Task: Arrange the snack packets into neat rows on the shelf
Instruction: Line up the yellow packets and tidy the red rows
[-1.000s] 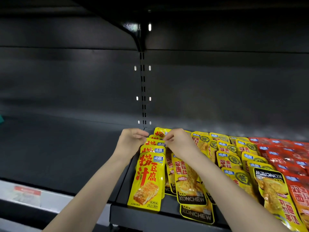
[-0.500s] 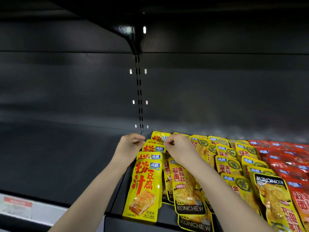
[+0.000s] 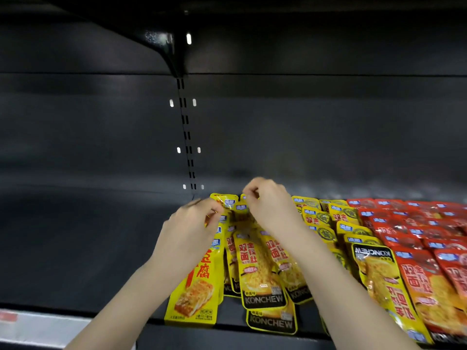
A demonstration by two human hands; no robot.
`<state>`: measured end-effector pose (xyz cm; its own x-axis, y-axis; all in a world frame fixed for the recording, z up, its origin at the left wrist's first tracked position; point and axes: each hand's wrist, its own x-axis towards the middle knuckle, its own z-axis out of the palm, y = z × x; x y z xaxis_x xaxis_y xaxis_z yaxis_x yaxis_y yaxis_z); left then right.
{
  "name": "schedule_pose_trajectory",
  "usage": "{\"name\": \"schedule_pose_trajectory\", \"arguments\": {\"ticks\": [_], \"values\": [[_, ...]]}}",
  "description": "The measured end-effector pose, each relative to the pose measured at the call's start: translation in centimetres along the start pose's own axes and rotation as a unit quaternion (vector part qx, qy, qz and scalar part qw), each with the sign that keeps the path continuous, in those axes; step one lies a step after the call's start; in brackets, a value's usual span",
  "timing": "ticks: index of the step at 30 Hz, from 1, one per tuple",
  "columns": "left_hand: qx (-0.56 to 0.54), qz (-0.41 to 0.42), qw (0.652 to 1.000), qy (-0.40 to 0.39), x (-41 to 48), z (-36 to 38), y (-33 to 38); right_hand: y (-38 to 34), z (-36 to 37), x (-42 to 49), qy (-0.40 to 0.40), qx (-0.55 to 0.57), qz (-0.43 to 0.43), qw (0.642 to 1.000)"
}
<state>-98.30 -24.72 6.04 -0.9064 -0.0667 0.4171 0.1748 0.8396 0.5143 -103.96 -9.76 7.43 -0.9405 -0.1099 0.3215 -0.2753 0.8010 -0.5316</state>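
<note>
1. Both hands have worked toward the far end of the shelf [image 3: 75, 248] since the earlier frames. The right hand [image 3: 270, 210] now sits higher and farther back than the left hand [image 3: 189, 233].
2. Left hand: the fingers are curled, and the fingertips pinch the edge of the far tofu packet [image 3: 225, 201]. That packet lies at the back of the tofu row [image 3: 197, 286], which is the leftmost row.
3. Right hand: thumb and forefinger are closed on the top edge of the far yellow packet [image 3: 241, 207], just right of the far tofu packet (the contact is small in view, so we judge it a pinch).
4. Done, in our judgement: the tofu row runs near to far in one overlapping line. The green-badge packets [image 3: 321, 218] and the red packets [image 3: 424, 231] to the right also lie in overlapping rows.
5. Left to do: the KONCHEW packets [image 3: 255, 274] below the hands fan out at differing angles, and the nearest one overhangs the front edge of the shelf.
6. Also left to do: one upside-down packet [image 3: 374, 271] lies near the front, where yellow stock meets red, and needs turning.
7. All packets in view lie right of the slotted upright [image 3: 185, 135].
8. We rate the task as well advanced but unfinished. The two left rows need squaring from the far end toward the near end.
</note>
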Motion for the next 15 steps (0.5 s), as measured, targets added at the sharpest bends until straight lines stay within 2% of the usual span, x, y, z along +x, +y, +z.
{"name": "schedule_pose_trajectory", "arguments": {"ticks": [7,11,15], "values": [[0.031,-0.001,0.995,-0.098,-1.4,2.2,2.9,2.5,-2.9,-2.9,-0.069,-0.098,-0.001,0.993],[0.047,-0.01,0.992,-0.113,-2.1,2.9,3.8,2.5,-2.6,-5.7,-0.109,-0.12,0.008,0.987],[0.1,0.005,0.989,-0.107,-2.3,3.5,5.0,2.1,-2.5,-7.4,-0.115,-0.18,0.033,0.976]]}}
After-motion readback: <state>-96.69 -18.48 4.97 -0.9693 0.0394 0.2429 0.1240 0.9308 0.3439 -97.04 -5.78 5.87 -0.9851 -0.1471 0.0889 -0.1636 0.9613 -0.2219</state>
